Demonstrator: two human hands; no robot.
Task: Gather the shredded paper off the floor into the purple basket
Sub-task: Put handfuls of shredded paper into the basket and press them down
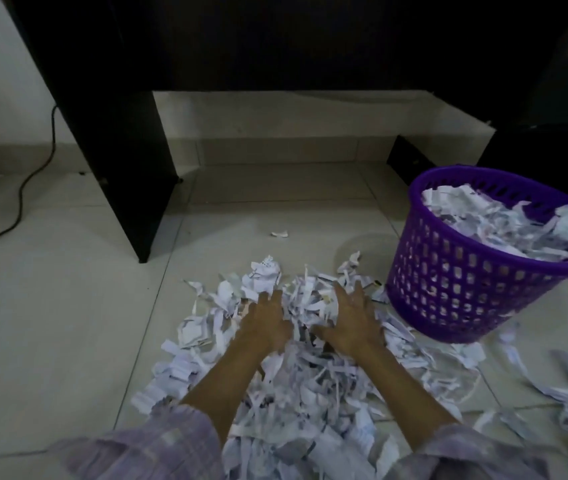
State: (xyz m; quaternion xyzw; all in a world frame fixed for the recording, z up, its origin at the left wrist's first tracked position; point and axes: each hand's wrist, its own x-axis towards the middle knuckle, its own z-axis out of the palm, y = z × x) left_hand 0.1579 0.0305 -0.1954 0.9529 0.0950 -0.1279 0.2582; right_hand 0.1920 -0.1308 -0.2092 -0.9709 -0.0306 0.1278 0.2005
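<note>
A heap of white shredded paper strips (310, 375) is lying on the pale tiled floor (50, 323), spreading from the bottom edge of the view up toward the middle. Both hands are pressing down into the far part of this heap, side by side and a little apart. The left hand (265, 327) is lying palm down with its fingers fairly straight and slightly spread, their tips sinking among the strips; it is touching the paper, not clasping any. The right hand (353, 320) is resting the same way, fingers extended and splayed toward the basket, thumb tucked toward the left hand, with strips bunching between the two. Loose purple-checked sleeves (144, 448) are covering the forearms near the bottom edge. The round purple plastic basket with a lattice wall (448, 271) is standing to the right of the hands, near the right hand's fingertips but apart from them, tilting slightly and already holding a good deal of paper, some hanging over its rim. A single scrap (279, 233) is lying alone beyond the heap. A dark wooden desk leg (119, 133) is standing to the left, and a black cable (22, 192) is trailing across the floor.
</note>
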